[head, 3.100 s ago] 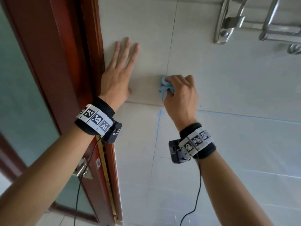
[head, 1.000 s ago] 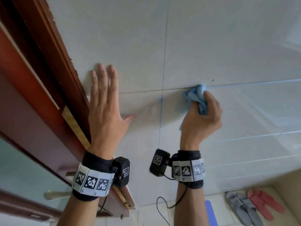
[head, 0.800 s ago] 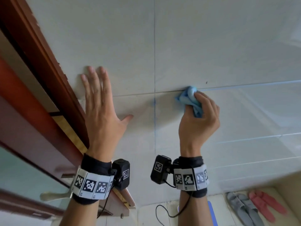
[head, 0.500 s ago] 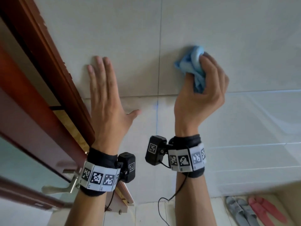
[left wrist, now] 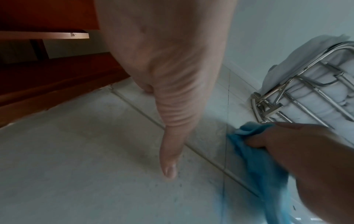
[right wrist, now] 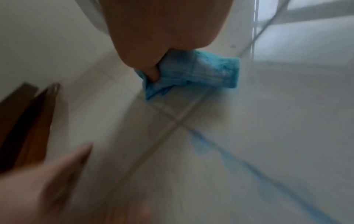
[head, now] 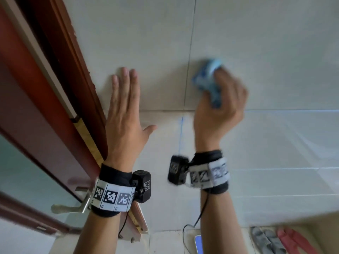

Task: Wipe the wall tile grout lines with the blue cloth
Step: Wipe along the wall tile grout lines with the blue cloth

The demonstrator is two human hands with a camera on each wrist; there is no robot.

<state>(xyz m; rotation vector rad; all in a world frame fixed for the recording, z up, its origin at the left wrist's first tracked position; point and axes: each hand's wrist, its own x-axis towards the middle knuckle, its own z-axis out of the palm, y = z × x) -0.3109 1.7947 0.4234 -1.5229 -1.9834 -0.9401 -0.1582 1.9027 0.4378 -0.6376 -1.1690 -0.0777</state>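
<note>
Four curled fingers (head: 226, 83) and a thumb of the right hand (head: 218, 110), clamped round the bunched blue cloth (head: 208, 81), with a wad poking out past the fingertips and a tail hanging under the palm. Cloth pressed to the wall tile (head: 256, 52), just right of the vertical grout line (head: 189, 52) and above the horizontal one, near their crossing; blurred in the head view. Blue smear along the grout below the crossing (right wrist: 201, 139). Left hand (head: 124, 116) flat on the tile left of that line, fingers straight and together, thumb splayed, holding nothing. Beside it, a red-brown door frame (head: 73, 70). Higher on the wall, a metal rack (left wrist: 306, 91) with white towels. Down on the floor, slippers (head: 271, 241).
</note>
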